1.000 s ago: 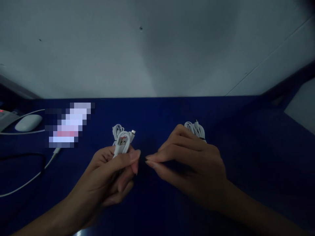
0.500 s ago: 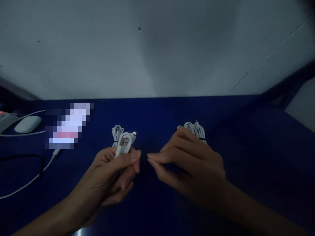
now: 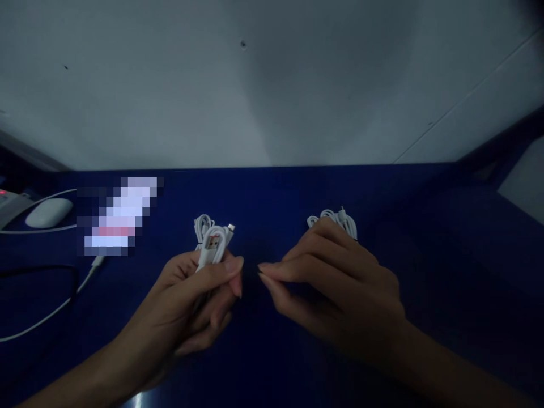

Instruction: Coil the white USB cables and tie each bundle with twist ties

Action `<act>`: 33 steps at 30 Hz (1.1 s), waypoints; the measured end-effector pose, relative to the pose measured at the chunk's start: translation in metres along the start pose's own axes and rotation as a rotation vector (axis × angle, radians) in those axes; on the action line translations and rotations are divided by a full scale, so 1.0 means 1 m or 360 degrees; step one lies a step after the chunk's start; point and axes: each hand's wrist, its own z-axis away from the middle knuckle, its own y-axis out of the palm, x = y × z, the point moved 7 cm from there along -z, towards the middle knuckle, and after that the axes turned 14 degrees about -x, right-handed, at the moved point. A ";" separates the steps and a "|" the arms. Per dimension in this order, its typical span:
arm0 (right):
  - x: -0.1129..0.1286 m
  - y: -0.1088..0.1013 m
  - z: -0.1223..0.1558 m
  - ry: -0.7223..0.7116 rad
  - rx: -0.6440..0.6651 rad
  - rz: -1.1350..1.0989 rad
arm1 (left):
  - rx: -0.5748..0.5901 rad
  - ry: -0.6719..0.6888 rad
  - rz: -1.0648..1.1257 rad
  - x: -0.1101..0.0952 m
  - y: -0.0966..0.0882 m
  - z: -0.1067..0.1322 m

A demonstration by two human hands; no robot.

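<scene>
My left hand [image 3: 187, 294] is closed around a coiled white USB cable [image 3: 217, 241], with its metal USB-A plug and a smaller plug sticking up above the fingers. Behind it, another coiled white cable [image 3: 204, 222] lies on the blue table [image 3: 263, 209]. Thumb and index fingertips of my right hand [image 3: 340, 289] are pinched together, a short gap from the left fingertips. Whatever may be between them is too small and dark to make out. Several bundled white cables [image 3: 349, 224] lie just beyond the right hand, partly hidden by it.
To the left is a pixelated bright screen [image 3: 123, 209] with a white cord [image 3: 80, 288] plugged in below it. A smooth white rounded object [image 3: 49, 212] sits beside a pale box with a red light [image 3: 11, 207]. A grey wall [image 3: 191, 102] rises behind the table.
My right hand has shifted slightly to the right, widening the gap between the hands, its fingertips still pinched. My left hand keeps the same hold on the cable. The view has tilted slightly.
</scene>
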 end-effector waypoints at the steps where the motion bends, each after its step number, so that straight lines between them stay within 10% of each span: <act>1: 0.000 0.000 0.000 -0.0003 0.0001 0.0001 | 0.0003 -0.0003 0.0004 0.000 0.000 0.000; 21: 0.001 0.002 0.003 0.0058 -0.0045 -0.0062 | 0.0036 -0.0025 -0.0013 0.001 0.000 -0.001; 29: -0.036 0.021 0.028 0.1635 0.0463 -0.0907 | -0.0040 0.0101 -0.0098 -0.004 -0.004 -0.006; 33: -0.040 0.027 0.041 0.2060 0.0640 -0.1115 | -0.0027 0.0147 -0.0138 -0.006 -0.004 -0.005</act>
